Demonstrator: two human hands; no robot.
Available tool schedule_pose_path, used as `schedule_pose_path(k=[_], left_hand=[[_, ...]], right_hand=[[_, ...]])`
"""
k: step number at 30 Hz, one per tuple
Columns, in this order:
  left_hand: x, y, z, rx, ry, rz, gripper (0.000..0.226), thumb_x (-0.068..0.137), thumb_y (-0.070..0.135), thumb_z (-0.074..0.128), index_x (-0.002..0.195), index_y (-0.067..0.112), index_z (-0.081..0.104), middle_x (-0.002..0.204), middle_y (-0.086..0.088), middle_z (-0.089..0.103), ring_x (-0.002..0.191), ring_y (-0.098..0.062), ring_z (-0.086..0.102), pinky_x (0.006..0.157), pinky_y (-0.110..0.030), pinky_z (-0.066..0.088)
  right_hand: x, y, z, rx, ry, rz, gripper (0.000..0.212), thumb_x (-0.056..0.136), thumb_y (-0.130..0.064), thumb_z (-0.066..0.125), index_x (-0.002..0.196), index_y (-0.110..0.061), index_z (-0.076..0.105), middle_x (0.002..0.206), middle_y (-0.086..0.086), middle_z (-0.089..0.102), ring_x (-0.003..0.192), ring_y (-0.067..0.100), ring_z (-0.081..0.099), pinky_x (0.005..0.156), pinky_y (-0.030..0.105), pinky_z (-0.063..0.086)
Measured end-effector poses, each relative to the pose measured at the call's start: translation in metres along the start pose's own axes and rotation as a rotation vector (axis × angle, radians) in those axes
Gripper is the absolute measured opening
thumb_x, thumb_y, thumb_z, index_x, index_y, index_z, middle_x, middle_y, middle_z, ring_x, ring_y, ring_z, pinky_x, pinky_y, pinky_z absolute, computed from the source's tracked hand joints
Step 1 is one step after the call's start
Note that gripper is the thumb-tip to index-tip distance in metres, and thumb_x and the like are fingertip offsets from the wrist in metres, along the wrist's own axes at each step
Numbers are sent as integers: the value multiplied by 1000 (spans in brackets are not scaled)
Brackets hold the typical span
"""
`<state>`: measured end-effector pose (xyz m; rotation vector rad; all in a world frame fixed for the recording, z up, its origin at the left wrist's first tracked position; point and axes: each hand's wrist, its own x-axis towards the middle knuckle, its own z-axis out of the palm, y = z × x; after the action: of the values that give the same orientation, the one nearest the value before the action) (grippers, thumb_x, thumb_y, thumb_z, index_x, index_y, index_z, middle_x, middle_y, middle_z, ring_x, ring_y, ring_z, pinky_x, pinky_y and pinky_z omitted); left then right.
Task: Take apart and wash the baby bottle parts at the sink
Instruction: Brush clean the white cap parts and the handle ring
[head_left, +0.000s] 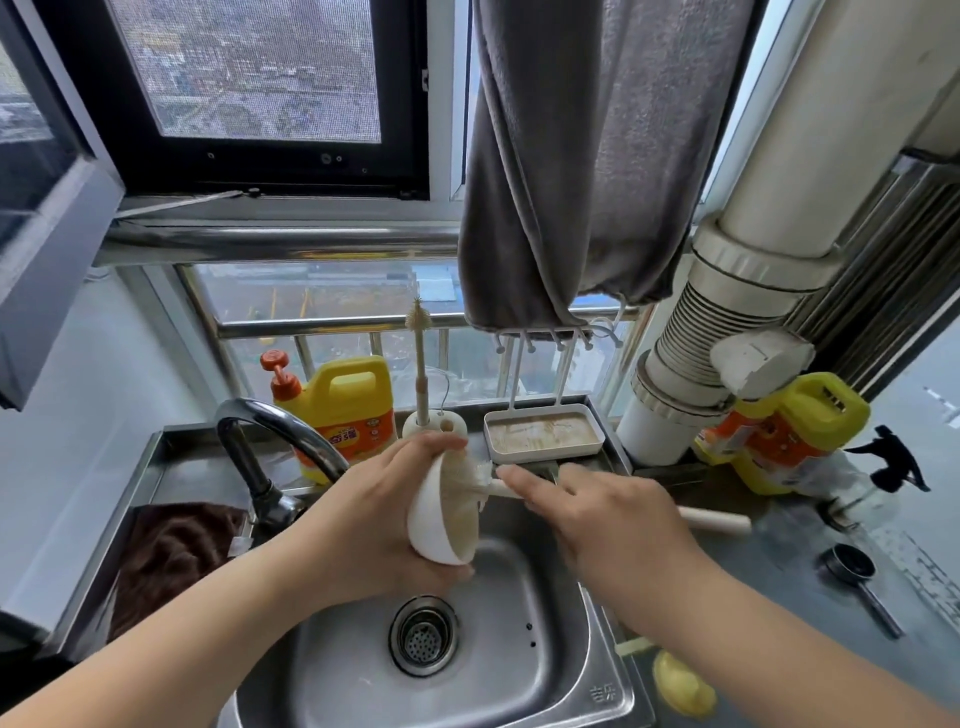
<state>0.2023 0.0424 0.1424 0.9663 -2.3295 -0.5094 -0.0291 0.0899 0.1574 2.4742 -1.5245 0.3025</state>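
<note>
Over sink (545, 670): left hand (374, 525) gripping white bottle cap (439, 519), fingers curled round it. Right hand (613, 525) closed on brush handle (717, 521); bristles (475, 475) inside cap's open side.

Probably a home kitchen: steel sink (571, 649), tap (270, 431), detergent jug (348, 410).

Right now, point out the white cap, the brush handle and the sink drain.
white cap (434, 525), head view, on its outer wall.
brush handle (714, 521), head view, on the end past the right hand.
sink drain (423, 635), head view, on the strainer centre.
</note>
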Motion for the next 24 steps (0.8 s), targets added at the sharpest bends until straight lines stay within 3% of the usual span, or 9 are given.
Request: schedule_pose_path(k=[2, 3, 4, 6, 10, 14, 16, 19, 24], left_hand=[[2, -1, 0, 91, 78, 101, 89, 55, 61, 72, 130, 26, 38, 126, 9, 53, 110, -9, 55, 90, -19, 46], [2, -1, 1, 144, 98, 147, 87, 58, 60, 70, 130, 20, 40, 126, 4, 55, 111, -12, 55, 91, -23, 47], [2, 0, 2, 194, 109, 185, 85, 61, 60, 68, 129, 16, 42, 126, 0, 55, 113, -14, 54, 93, -24, 47], [0, 0, 3, 290, 123, 257, 83, 67, 61, 62, 129, 11, 42, 129, -2, 50, 117, -16, 50, 97, -26, 43], [-2, -5, 8, 322, 133, 287, 81, 80, 59, 53, 140, 8, 31, 142, -3, 36, 128, -17, 39, 106, -30, 34], [-10, -8, 18, 168, 20, 194, 80, 92, 56, 42, 153, 20, 4, 156, 12, 7, 143, -12, 19, 114, -21, 16], [-13, -7, 18, 57, -37, 131, 68, 97, 53, 33, 152, 29, 1, 155, 15, 5, 143, -6, 15, 113, -14, 16], [-10, -4, 13, -36, -85, 61, 57, 97, 53, 32, 149, 43, 12, 152, 14, 19, 141, -5, 22, 111, -17, 26], [5, 0, -7, -178, -206, -142, 74, 67, 70, 66, 132, 52, 37, 129, 39, 29, 125, 10, 36, 106, -21, 37]], right_hand=[[2, -8, -8, 244, -199, 124, 43, 88, -18, 48, 123, -42, 55, 80, -4, 66, 70, 17, 64, 57, 32, 51], [0, -10, -12, 462, -335, 213, 36, 95, -26, 44, 125, -43, 51, 84, -10, 67, 75, 9, 63, 64, 28, 50], [0, -9, -14, 665, -463, 290, 32, 98, -32, 43, 125, -45, 52, 76, -17, 64, 68, 2, 59, 61, 19, 45], [1, -4, -14, 960, -640, 347, 29, 99, -32, 44, 122, -43, 58, 55, -14, 49, 50, 3, 44, 52, 16, 35], [2, -5, -10, 1453, -753, 502, 29, 102, -26, 42, 112, -35, 67, 54, -2, 33, 43, 8, 27, 38, 17, 23], [0, -7, -4, 1534, -742, 567, 31, 102, -27, 41, 106, -39, 69, 54, -4, 33, 42, 8, 26, 38, 18, 19], [-1, -4, -4, 1510, -748, 573, 30, 102, -27, 41, 109, -39, 68, 53, -4, 34, 42, 8, 27, 38, 17, 20], [-2, 0, -4, 1504, -747, 558, 31, 102, -26, 40, 111, -37, 67, 52, -5, 34, 41, 7, 26, 37, 16, 21], [-6, 3, -8, 1450, -740, 499, 30, 101, -21, 42, 112, -36, 66, 53, 0, 34, 38, 8, 29, 35, 16, 25]])
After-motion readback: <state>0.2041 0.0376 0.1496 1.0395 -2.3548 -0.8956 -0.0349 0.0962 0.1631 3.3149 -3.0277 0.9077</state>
